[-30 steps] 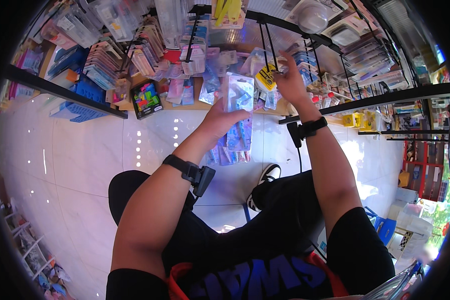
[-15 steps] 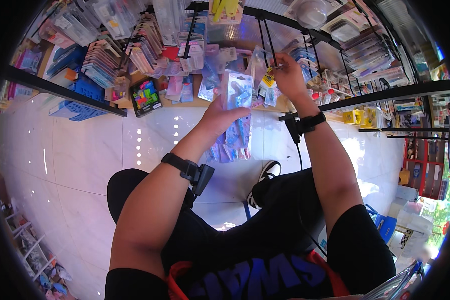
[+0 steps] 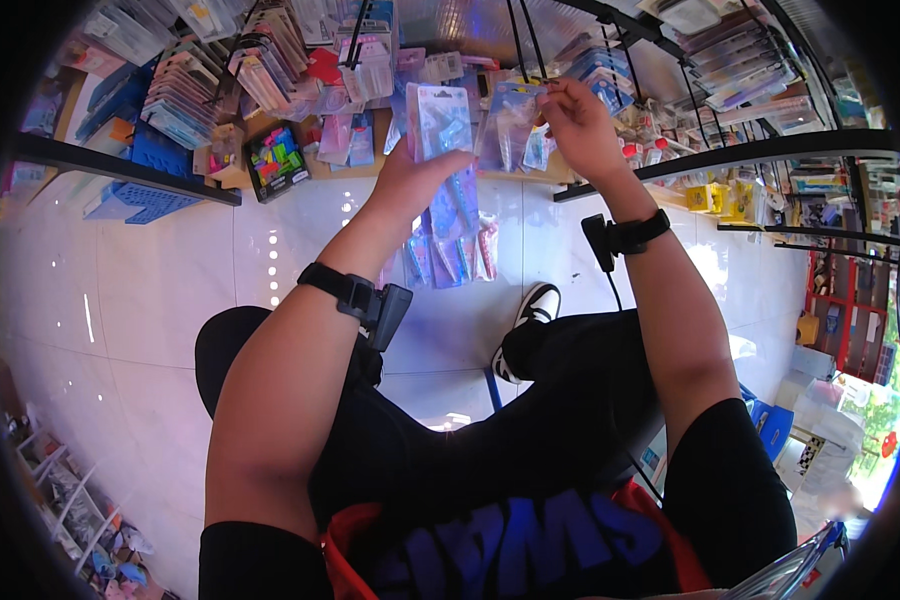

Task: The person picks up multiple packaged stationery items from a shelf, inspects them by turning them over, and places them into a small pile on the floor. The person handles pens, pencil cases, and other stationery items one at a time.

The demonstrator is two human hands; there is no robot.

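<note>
My left hand (image 3: 410,185) grips a clear blister pack (image 3: 442,115) with a light blue item in it, thumb across its front. More packs with blue, purple and pink contents (image 3: 452,255) hang below that hand, apparently part of the same bundle. At the end of a black display hook (image 3: 532,45), my right hand (image 3: 582,132) has its fingertips closed at the upper corner of a clear packet (image 3: 508,125). Pale slim items show inside this packet. The exact contact of the fingertips is small and hard to make out.
Hanging packages (image 3: 180,95) crowd the rack on the left. Below them stand a blue plastic basket (image 3: 160,155) and a black box of colourful small pieces (image 3: 280,163). Black shelf bars (image 3: 760,155) (image 3: 130,170) cross both sides. Yellow boxes (image 3: 708,198) sit at right.
My left hand and its packs appear further left and higher in the picture. My right hand stays near the hook's end, and the packet beside it shows more fully. The whole view has shifted.
</note>
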